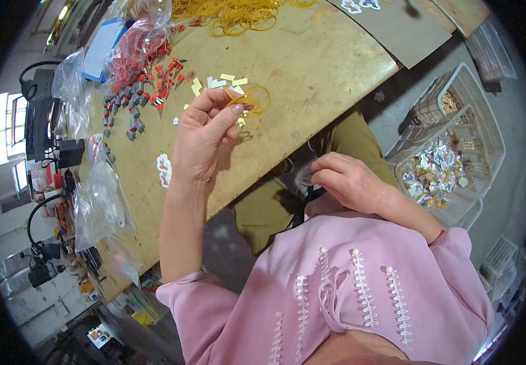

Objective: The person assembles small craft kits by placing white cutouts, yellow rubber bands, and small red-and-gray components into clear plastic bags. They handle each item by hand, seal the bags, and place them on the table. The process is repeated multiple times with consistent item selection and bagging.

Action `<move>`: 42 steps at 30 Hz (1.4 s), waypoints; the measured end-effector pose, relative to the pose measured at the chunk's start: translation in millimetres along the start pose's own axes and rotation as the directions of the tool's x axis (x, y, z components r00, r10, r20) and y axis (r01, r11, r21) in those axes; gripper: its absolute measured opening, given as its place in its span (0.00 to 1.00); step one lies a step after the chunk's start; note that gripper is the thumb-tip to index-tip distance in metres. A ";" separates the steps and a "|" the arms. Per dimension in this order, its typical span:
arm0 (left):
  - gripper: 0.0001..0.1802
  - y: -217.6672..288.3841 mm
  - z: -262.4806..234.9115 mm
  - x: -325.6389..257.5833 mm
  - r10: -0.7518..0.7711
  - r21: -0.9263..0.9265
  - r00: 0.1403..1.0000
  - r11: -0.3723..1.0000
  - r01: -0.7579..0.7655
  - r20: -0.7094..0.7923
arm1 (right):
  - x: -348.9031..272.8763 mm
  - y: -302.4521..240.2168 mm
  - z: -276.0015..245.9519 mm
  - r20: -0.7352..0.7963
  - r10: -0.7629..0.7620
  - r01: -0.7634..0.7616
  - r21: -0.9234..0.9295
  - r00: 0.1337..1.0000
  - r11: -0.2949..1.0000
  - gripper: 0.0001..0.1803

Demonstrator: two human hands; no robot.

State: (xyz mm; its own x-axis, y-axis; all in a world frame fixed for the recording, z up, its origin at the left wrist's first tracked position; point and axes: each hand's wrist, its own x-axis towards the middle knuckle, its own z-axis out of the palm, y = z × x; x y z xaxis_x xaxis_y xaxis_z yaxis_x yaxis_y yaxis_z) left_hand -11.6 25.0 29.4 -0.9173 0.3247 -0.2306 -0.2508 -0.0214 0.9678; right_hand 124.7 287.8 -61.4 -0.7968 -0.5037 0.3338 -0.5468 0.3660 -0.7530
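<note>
My left hand [205, 125] is raised over the table [311, 67], thumb and fingers pinched together. From the pinch hang a few thin yellow rubber bands [258, 100], looped beyond the fingertips. Under and around that hand lie small yellow and white paper pieces [226, 79]. My right hand [348, 179] is low, over my lap by the table's edge. Its fingers are curled, and a small dark thing shows at their tips, too unclear to name. Left of my left forearm a white cutout with a printed figure [163, 170] lies flat.
A heap of yellow rubber bands [238, 15] covers the far part of the table. At left are small red parts [168, 76], grey parts [132, 100] and clear plastic bags [98, 201]. On my right stands a plastic crate [488, 131] holding shiny pieces [434, 173].
</note>
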 end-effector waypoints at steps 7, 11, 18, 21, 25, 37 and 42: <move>0.08 5.4 24.1 -49.7 0.130 0.742 0.989 0.656 -0.138 0.070 | -1.5 -5.1 4.5 -0.024 0.001 -0.001 -0.016 1.000 1.000 0.15; 0.08 3.0 26.1 -67.5 0.343 0.884 0.931 0.390 -0.258 0.121 | 0.9 -14.7 3.6 -0.027 0.001 0.000 0.010 1.000 1.000 0.13; 0.06 -3.6 15.6 -90.2 0.327 0.830 0.945 0.522 -0.194 0.014 | 9.9 -23.3 12.7 -0.029 -0.037 0.037 0.019 0.999 0.999 0.10; 0.05 -15.8 14.7 -100.1 0.150 0.456 0.985 0.885 -0.092 -0.091 | 13.0 -26.7 18.6 -0.034 -0.040 0.042 0.040 0.999 0.998 0.10; 0.07 -37.2 43.2 -118.6 0.011 -0.076 0.997 0.997 -0.017 -0.080 | 15.6 -31.7 21.9 -0.029 -0.016 0.019 0.094 0.999 0.995 0.10; 0.02 -66.4 39.7 -132.5 0.315 0.838 0.912 0.394 -0.377 0.263 | 13.5 -35.8 27.2 0.062 -0.010 -0.003 0.204 0.998 0.979 0.11; 0.08 -50.3 28.5 -135.6 0.047 0.794 0.917 0.485 -0.368 0.396 | 12.6 -36.5 29.9 0.109 -0.021 -0.009 0.274 0.994 0.962 0.12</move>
State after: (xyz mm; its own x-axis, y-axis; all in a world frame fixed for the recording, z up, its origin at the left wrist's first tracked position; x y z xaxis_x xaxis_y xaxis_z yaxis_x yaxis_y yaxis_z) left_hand 134.3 9.0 14.8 -0.7304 0.6714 -0.1259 0.4613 0.6207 0.6340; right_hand 142.3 244.7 -46.6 -0.7522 -0.5935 0.2862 -0.4483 0.1426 -0.8824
